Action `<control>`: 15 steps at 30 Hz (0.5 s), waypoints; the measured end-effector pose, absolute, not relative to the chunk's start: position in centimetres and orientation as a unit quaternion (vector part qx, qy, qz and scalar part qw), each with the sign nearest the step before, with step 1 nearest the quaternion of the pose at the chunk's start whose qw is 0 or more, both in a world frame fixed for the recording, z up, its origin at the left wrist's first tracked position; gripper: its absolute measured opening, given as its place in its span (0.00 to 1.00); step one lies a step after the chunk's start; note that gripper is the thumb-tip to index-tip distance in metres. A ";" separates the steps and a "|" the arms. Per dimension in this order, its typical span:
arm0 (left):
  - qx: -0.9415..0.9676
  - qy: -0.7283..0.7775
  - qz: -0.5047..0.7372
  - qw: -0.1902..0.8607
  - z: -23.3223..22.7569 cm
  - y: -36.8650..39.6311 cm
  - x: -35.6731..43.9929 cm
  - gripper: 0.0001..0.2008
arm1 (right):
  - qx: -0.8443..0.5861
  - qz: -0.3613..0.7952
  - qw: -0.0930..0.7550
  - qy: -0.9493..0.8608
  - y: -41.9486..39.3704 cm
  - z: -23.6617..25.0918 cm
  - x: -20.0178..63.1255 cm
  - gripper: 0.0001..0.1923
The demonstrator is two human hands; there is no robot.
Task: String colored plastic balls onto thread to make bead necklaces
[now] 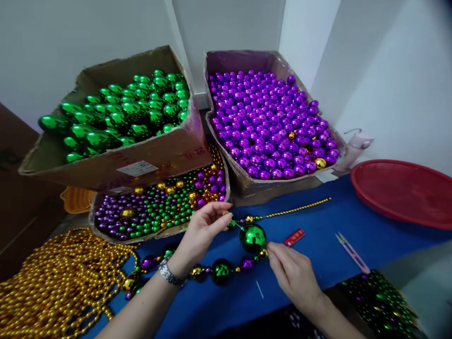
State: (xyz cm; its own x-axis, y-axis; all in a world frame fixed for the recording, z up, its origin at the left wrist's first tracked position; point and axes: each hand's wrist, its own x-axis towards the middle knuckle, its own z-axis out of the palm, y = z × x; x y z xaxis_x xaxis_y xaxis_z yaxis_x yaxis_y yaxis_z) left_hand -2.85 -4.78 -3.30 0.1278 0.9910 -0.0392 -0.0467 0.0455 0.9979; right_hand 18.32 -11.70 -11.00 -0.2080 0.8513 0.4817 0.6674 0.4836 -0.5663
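My left hand (205,226), with a metal watch on its wrist, pinches a thin pale thread (236,223) between thumb and fingertips. The thread runs toward a large shiny green ball bead (253,238). On that ball's right side, my right hand (294,275) pinches the bead strand beside a small gold bead (263,253). From there the strand curves left below the ball, with a purple bead (247,264), another large green bead (221,271) and a gold bead (197,272). My left wrist hides part of it. A fine gold bead chain (300,207) stretches behind.
Behind stand a box of green beads (158,143), a box of purple beads (209,101) and a lower box of mixed beads (165,231). Gold strands (60,287) heap at left. Pink-handled snips (356,256), a red packet (294,237) and a red tray (402,188) lie right.
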 end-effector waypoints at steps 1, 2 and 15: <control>0.518 0.463 0.465 0.548 -3.3 -5.0 -2.4 0.13 | -0.501 0.135 0.391 -0.761 -11.7 -11.0 18.6 0.12; 0.529 0.461 0.458 0.546 -3.5 -5.2 -1.8 0.13 | -0.509 0.158 0.391 -0.750 -11.7 -11.0 18.8 0.11; 0.661 0.460 0.344 0.482 -12.4 -7.6 4.6 0.10 | -0.606 0.215 0.375 -0.668 -13.4 -16.4 22.8 0.04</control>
